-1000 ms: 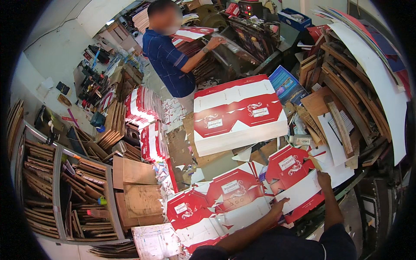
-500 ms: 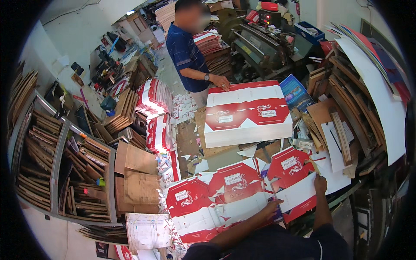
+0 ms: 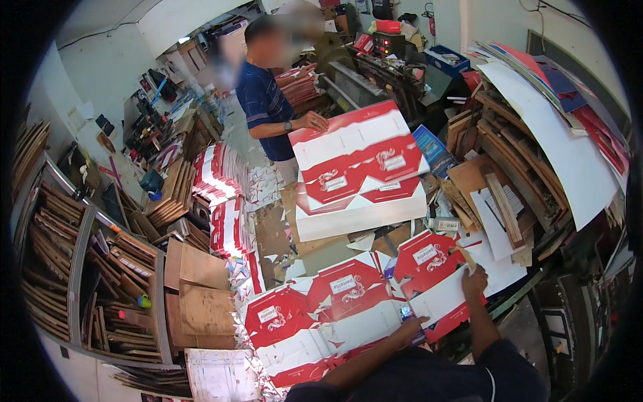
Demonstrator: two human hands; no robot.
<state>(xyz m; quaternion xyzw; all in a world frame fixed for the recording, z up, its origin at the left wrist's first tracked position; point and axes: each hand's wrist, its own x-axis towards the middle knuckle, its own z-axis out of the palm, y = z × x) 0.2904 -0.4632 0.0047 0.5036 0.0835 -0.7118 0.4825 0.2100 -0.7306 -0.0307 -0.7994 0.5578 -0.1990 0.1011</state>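
Beneath my hands lies a die-cut red-and-white printed carton sheet (image 3: 432, 305), on the bench close to me. My left hand (image 3: 410, 328) rests at its left edge, thumb stretched out and the other fingers partly hidden. Closed near the sheet's right edge, my right hand (image 3: 474, 283) has a small tan flat piece (image 3: 462, 257) sticking out past its fingers; its exact kind is unclear. More red-and-white carton sheets (image 3: 345, 288) lie to the left, beside my left forearm. Beyond them, a co-worker's hand (image 3: 312, 121) holds the corner of a printed sheet (image 3: 358, 144) above a thick stack (image 3: 362, 218).
Wooden boards (image 3: 529, 167) lean at the right, below large white sheets (image 3: 549, 127). A rack of boards (image 3: 50, 268) stands left, near stacked red-and-white cartons (image 3: 228, 224). Paper scraps (image 3: 261, 187) litter the floor. Machinery (image 3: 355, 84) is behind the stack.
The co-worker's top sheet has turned and come partly off the stack, with that hand at its corner. My view has shifted; both my hands stay on about the same part of the carton sheet.
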